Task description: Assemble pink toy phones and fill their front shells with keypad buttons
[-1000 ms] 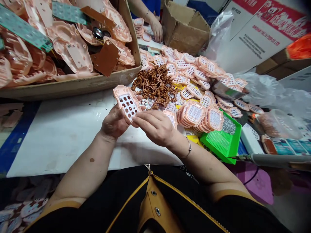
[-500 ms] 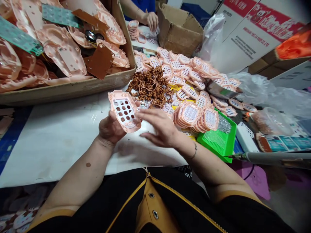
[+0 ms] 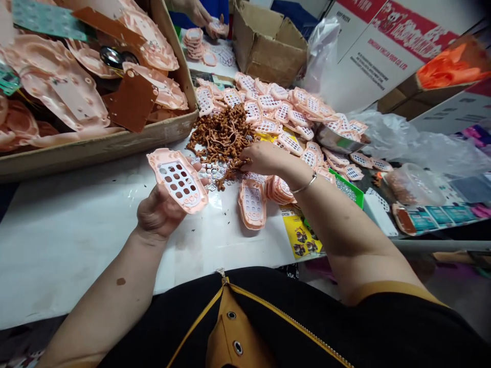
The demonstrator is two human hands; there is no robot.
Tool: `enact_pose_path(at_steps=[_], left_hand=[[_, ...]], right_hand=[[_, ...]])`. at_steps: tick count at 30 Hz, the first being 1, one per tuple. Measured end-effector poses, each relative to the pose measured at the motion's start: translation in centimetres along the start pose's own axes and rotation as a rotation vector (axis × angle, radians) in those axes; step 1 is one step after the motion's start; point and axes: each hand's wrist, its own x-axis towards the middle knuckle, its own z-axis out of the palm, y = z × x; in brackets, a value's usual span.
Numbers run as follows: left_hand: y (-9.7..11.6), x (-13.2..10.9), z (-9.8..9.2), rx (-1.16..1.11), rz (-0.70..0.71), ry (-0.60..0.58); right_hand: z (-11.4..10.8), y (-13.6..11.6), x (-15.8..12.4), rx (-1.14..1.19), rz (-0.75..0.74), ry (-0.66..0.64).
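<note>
A pink plastic shell with a white grid of square holes lies tilted in my left hand, its fingers behind the shell and thumb below it. My right hand reaches to the right edge of a heap of small brown pieces, fingertips bent down among them; what they pinch is too small to make out. Small clear pieces are scattered just below the heap. Nearer me, another pink shell rests on the white table, beside a stack of shells partly under my right forearm.
A cardboard box of pink shells and circuit boards fills the upper left. Many shells spread behind my right hand, near a metal bowl and green tray. Beyond, a person's hand holds a shell beside an open carton.
My right hand has left the held shell and moved to the brown heap. My left hand still holds the shell, shifted left. The view has shifted, and the other person's hand now holds a shell.
</note>
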Motion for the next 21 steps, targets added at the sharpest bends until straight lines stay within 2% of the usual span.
enact_pose_path(at_steps=[3, 6, 8, 13, 16, 19, 21], left_hand=[[0.3, 0.1, 0.1, 0.059, 0.034, 0.036], [0.7, 0.3, 0.1, 0.108, 0.077, 0.073], [0.9, 0.4, 0.0, 0.112, 0.102, 0.083], [1.0, 0.6, -0.5, 0.104, 0.135, 0.085], [0.8, 0.8, -0.8, 0.048, 0.140, 0.065], [0.6, 0.9, -1.1, -0.041, 0.144, 0.051], [0.5, 1.0, -1.3, -0.099, 0.137, 0.037]], right_hand=[[0.4, 0.2, 0.7, 0.036, -0.045, -0.011], [0.5, -1.2, 1.3, 0.069, 0.012, 0.121], [0.6, -2.8, 1.9, 0.128, -0.016, 0.180], [1.3, -6.5, 3.4, 0.129, -0.181, 0.080], [1.7, -7.0, 3.4, 0.128, -0.171, 0.141], [1.8, -6.5, 2.9, 0.310, -0.109, 0.225], [1.7, -6.0, 2.5, 0.576, -0.012, 0.283]])
